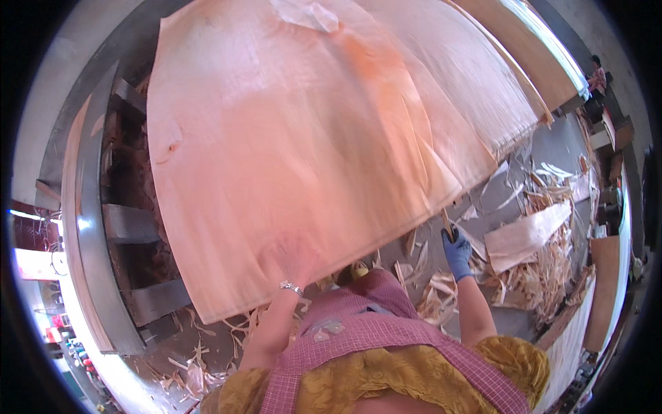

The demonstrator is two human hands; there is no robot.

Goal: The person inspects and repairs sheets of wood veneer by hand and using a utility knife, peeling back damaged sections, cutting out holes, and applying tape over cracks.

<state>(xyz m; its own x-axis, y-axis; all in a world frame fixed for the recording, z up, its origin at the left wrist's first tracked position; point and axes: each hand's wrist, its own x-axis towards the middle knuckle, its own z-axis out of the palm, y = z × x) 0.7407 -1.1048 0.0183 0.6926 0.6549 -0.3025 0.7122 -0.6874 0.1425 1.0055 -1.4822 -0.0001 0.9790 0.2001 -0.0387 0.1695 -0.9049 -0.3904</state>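
While I held the big thin wood sheet [310,138] up over the floor [510,200] scraps [545,269], left hand [293,259] spread beneath it, gloved right hand [456,254] gripping its edge, it looked only mid-carry, not yet set down.

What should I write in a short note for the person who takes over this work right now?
Left hand: hidden behind the veneer sheet, seen only as a shadow through it; it seems to hold the sheet's lower edge, grip not clear.
Right hand: in a blue glove, closed on a thin stick by the sheet's right lower edge.
The sheet is lifted and spread in front of the body, over a metal frame at the left. More sheets lie behind it. Wood scraps cover the floor at the right.
Done: sheet is up. Left: it is not yet laid down anywhere.
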